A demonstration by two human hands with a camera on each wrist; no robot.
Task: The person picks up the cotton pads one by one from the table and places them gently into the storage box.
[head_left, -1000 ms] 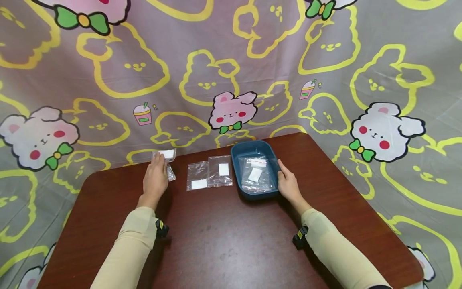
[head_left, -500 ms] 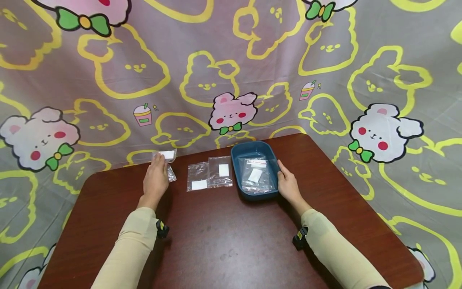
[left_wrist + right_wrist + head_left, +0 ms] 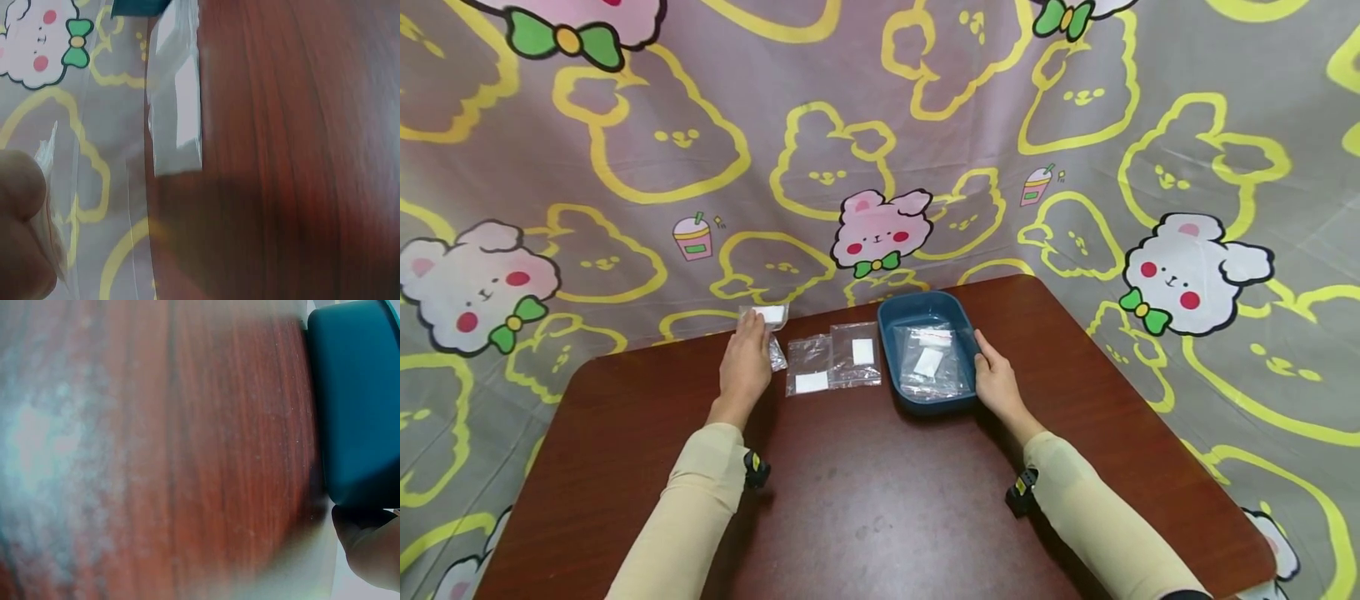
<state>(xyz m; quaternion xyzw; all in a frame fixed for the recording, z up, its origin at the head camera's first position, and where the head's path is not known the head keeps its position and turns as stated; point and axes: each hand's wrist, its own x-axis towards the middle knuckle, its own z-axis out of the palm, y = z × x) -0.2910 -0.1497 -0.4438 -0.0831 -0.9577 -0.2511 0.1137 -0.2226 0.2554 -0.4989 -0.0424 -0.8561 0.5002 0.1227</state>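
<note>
My left hand (image 3: 745, 362) pinches a clear zip bag (image 3: 770, 315) with a white piece inside, above the table's back left. In the left wrist view, fingertips (image 3: 22, 219) close on the bag's edge (image 3: 50, 231). Two more clear bags, one (image 3: 811, 382) overlapping the other (image 3: 854, 354), lie flat between that hand and a blue tray (image 3: 925, 308). Inside the tray are clear bags (image 3: 928, 362) with white pieces. My right hand (image 3: 998, 379) grips the tray's right side, thumb at the rim; most of its fingers are hidden behind the wall.
The brown wooden table (image 3: 865, 500) reaches back to a patterned curtain (image 3: 775, 150) that stands close behind the bags and tray. More of the curtain hangs along the right side.
My left hand has shifted right with its bag, closer to the two flat bags. The right hand and the tray have stayed in place.
</note>
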